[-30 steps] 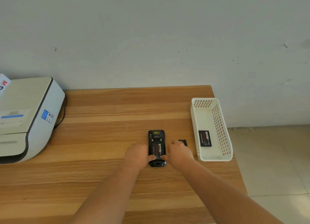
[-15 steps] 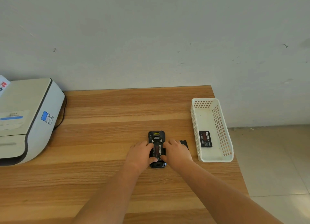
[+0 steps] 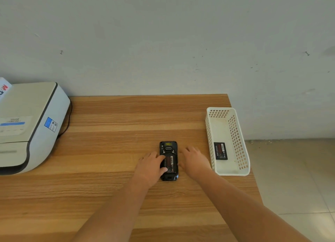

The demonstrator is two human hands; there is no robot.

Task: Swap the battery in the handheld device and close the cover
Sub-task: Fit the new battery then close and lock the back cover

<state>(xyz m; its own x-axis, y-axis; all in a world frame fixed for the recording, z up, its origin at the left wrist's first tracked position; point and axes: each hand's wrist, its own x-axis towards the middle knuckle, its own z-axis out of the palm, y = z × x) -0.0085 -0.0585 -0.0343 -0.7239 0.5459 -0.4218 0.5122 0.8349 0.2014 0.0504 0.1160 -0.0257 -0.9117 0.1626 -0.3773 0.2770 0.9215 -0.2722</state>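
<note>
head view looks down on a wooden table (image 3: 112, 151) where the handheld device (image 3: 168, 161) lies face down, its back cover off and a battery (image 3: 171, 164) with a dark red label seated in the open compartment. the left hand (image 3: 151, 166) rests on the device's left edge, thumb and forefinger laid over the battery's left side, the other fingers spread on the wood; it presses rather than closes around anything. just right of the device, the right hand (image 3: 194, 160) lies palm down on the table with its fingers apart and extended, touching or nearly touching the device's right edge; whatever is under that palm is hidden, so whether it covers something cannot be told. further right of the right hand, close beside it, stands a white perforated basket (image 3: 235, 171) at the table's edge, with a second battery (image 3: 220, 151) lying flat on its floor. far to the left of the left hand sits a white printer (image 3: 32, 126) with a dark cable behind it.
</note>
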